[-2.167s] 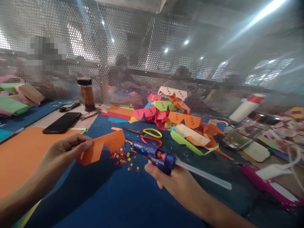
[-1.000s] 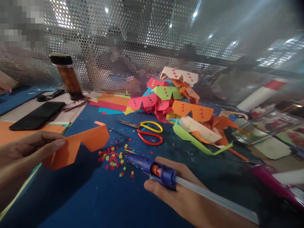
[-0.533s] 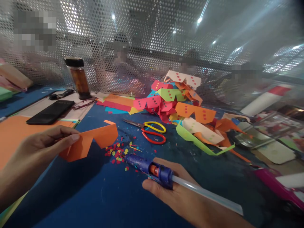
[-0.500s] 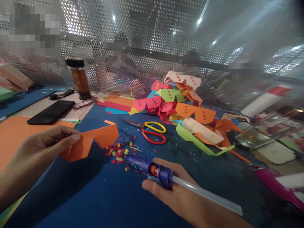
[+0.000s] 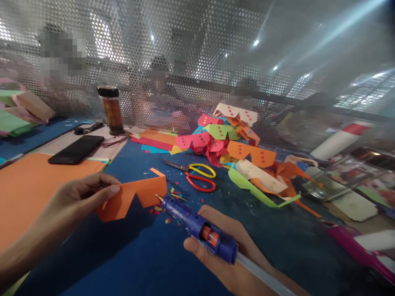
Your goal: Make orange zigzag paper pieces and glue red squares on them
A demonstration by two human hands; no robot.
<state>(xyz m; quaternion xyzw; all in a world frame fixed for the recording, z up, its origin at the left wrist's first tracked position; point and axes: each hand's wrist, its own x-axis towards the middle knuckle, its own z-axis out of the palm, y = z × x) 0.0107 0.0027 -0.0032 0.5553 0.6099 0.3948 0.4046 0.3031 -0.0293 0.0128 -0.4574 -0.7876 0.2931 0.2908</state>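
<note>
Between thumb and fingers, my left hand [image 5: 92, 191] pinches an orange paper cutout [image 5: 131, 197] shaped like glasses, held above the table. My right hand [image 5: 226, 246] is wrapped round a blue glue gun [image 5: 197, 224], with a clear glue stick [image 5: 262, 273] sticking out of its back. The gun's metal tip is at the right half of the orange cutout; I cannot tell whether they touch. Scissors [image 5: 200, 176] with one yellow and one red handle lie just beyond the gun. Tiny paper bits [image 5: 157, 209] are scattered below the cutout, partly hidden by it.
A heap of colourful paper glasses [image 5: 222, 131] lies at the back, by a perforated metal screen [image 5: 132, 53]. On the left are a black phone [image 5: 77, 149], a jar [image 5: 111, 111] of brown liquid and orange sheets [image 5: 40, 185]. A magenta tool [image 5: 358, 246] lies at right.
My left hand has brought the orange cutout rightward, close to the glue gun's tip. The tip now overlaps the cutout in view. The whole view has also shifted slightly.
</note>
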